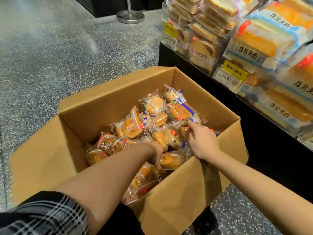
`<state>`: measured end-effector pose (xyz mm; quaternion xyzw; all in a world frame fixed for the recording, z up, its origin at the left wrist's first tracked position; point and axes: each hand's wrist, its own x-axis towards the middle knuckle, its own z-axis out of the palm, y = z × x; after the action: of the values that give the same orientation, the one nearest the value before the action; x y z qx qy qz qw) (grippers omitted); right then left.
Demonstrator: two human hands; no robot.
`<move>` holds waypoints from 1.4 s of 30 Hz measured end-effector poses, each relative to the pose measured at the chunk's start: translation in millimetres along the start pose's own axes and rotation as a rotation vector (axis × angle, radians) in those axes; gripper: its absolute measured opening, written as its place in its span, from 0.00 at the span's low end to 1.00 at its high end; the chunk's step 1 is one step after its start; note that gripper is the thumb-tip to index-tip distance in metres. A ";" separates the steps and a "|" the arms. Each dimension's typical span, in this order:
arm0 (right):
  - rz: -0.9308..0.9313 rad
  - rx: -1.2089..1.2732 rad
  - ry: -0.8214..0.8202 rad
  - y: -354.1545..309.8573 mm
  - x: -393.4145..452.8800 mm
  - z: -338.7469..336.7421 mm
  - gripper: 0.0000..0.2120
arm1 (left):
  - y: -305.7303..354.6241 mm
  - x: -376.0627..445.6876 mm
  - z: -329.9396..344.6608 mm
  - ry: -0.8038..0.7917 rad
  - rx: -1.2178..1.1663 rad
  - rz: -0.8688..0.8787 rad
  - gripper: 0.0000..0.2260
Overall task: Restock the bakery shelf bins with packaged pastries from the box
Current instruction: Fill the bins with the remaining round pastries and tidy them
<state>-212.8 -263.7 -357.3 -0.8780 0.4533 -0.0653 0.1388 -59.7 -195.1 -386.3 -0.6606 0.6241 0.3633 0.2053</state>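
Both my arms reach forward and down into the box (169, 189), forearms bare. My left arm comes in from the lower left, its plaid sleeve (49, 216) pushed up near the elbow. My left hand (155, 154) is turned palm down deep inside the box, fingers curled under and mostly hidden from me. My right arm crosses the box's near right corner. My right hand (202, 142) sits higher, knuckles up, thumb and forefinger stretched toward the far side of the box and pinching the edge of a wrapper (183, 123).
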 end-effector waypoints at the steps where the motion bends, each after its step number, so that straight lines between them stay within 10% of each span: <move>1: 0.003 0.000 0.002 -0.2 0.1 0.2 0.15 | 1.2 1.3 1.8 0.045 0.036 -0.005 0.18; 17: 0.079 0.084 -0.142 -6.4 11.5 -7.3 0.15 | -45.2 -64.5 -29.8 0.606 -0.170 0.015 0.04; 27: -0.006 1.125 -0.718 -21.8 8.1 -25.1 0.33 | -38.5 -95.1 -34.3 1.271 -0.638 0.069 0.04; 31: -0.005 1.126 -0.493 -36.0 4.9 -30.6 0.21 | -25.4 -89.8 -37.3 1.275 -0.789 0.130 0.03; 35: -0.067 0.626 -0.048 -30.0 8.3 -32.1 0.25 | -27.3 -73.9 -34.8 1.223 -0.819 -0.019 0.19; 42: 0.013 0.197 0.159 8.8 3.7 -1.6 0.24 | -38.8 -34.2 -6.2 0.466 -0.495 -0.309 0.11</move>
<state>-217.9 -271.8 -358.4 -0.8491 0.4602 -0.1780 0.1885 -19.1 -171.2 -364.2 -0.8416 0.4403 0.3080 -0.0558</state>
